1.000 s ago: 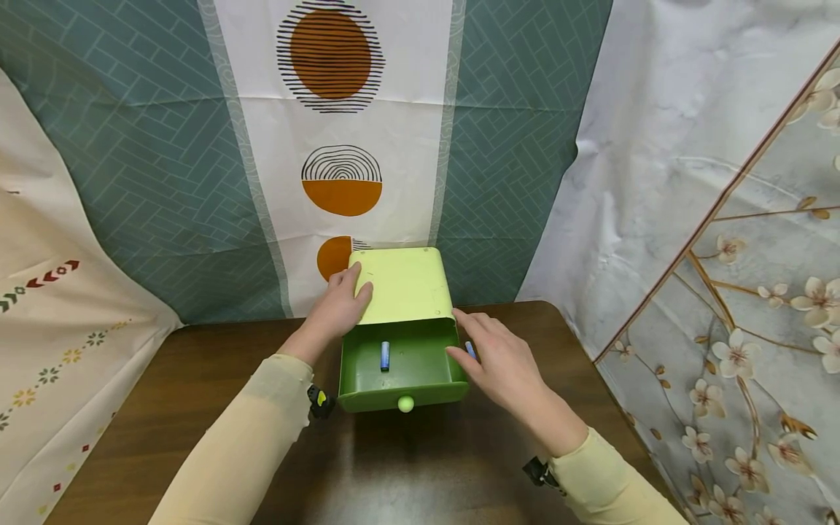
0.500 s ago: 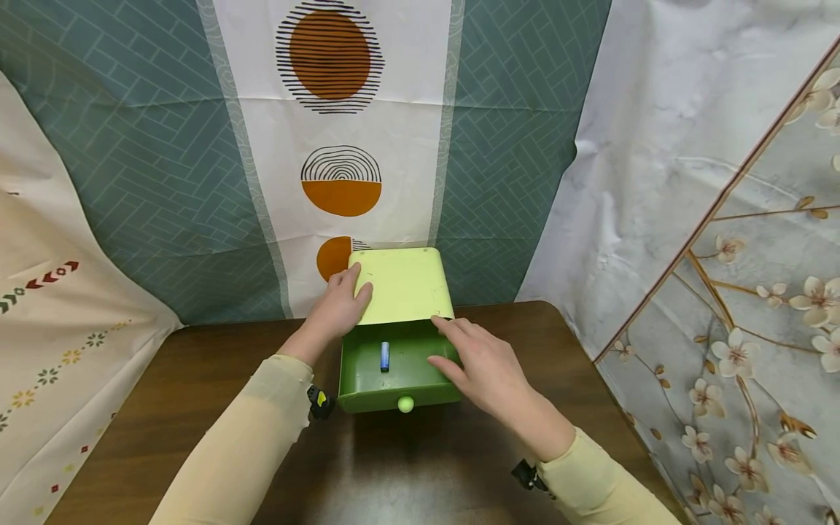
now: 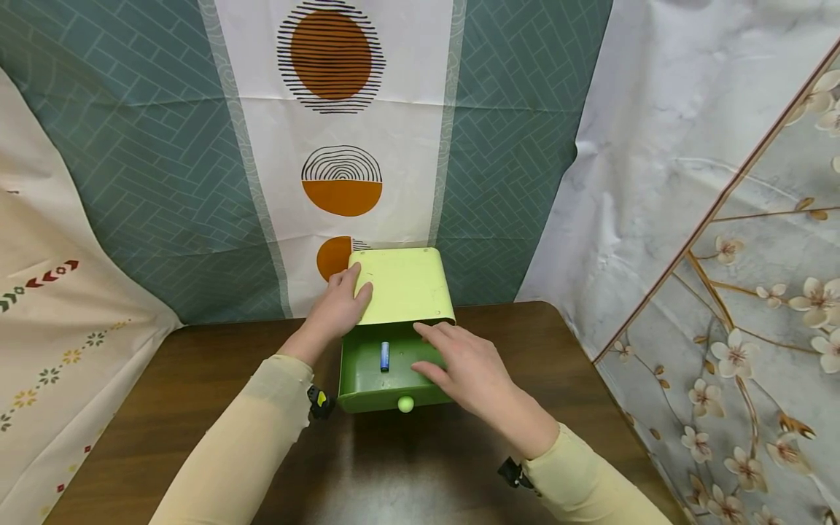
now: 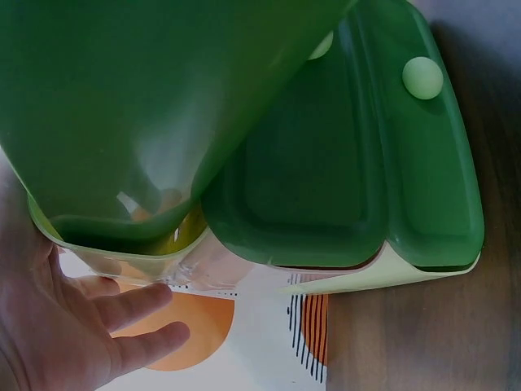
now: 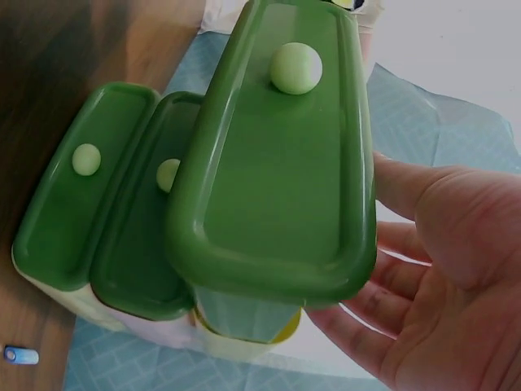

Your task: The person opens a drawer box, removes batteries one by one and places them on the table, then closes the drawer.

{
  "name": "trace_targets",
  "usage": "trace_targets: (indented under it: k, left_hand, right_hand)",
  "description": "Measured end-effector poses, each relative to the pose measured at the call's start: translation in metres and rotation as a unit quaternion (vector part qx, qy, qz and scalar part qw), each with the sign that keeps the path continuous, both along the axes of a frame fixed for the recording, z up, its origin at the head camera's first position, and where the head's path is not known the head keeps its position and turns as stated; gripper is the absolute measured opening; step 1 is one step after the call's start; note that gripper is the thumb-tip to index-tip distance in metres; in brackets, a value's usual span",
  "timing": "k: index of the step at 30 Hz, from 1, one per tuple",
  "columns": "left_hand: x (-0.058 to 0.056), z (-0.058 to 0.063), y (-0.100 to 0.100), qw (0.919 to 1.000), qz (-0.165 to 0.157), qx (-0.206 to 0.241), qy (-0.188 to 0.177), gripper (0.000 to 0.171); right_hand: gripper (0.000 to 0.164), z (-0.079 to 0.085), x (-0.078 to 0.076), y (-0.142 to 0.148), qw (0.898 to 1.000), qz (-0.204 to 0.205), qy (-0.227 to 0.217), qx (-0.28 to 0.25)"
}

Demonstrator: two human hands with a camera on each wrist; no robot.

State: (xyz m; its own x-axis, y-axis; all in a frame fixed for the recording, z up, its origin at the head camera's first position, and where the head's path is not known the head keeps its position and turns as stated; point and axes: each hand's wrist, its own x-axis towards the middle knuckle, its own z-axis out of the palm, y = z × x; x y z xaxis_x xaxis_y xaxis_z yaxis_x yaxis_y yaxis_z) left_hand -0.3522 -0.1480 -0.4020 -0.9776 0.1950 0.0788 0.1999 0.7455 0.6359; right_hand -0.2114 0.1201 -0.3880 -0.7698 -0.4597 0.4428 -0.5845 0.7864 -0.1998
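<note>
While resting left hand (image 3: 337, 302) with relaxed fingers on upper left edge of cabinet (image 3: 403, 284), shifted right hand (image 3: 469, 364), empty and loosely spread, leftward over cabinet's pulled-out drawer (image 3: 370, 402); seemingly closer now to battery (image 3: 384, 356) lying inside.

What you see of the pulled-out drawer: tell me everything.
The top drawer is glossy green, apparently plastic, with rounded corners, a recessed front panel and one round, pale green knob. Pulled well out of the yellow-green cabinet, it sits above two shut drawers. A blue cylinder lies on its floor. The right hand covers its right side in the head view; I cannot tell whether they touch.
</note>
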Motion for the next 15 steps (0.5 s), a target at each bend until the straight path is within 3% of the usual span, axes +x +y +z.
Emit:
trace_targets:
  k: [15]
  left_hand:
    - [0.002,0.0,0.0,1.0,0.006,0.001,0.0,0.078]
  right_hand:
    - [0.056,0.007,-0.01,-0.024,0.999,0.023,-0.009,0.037]
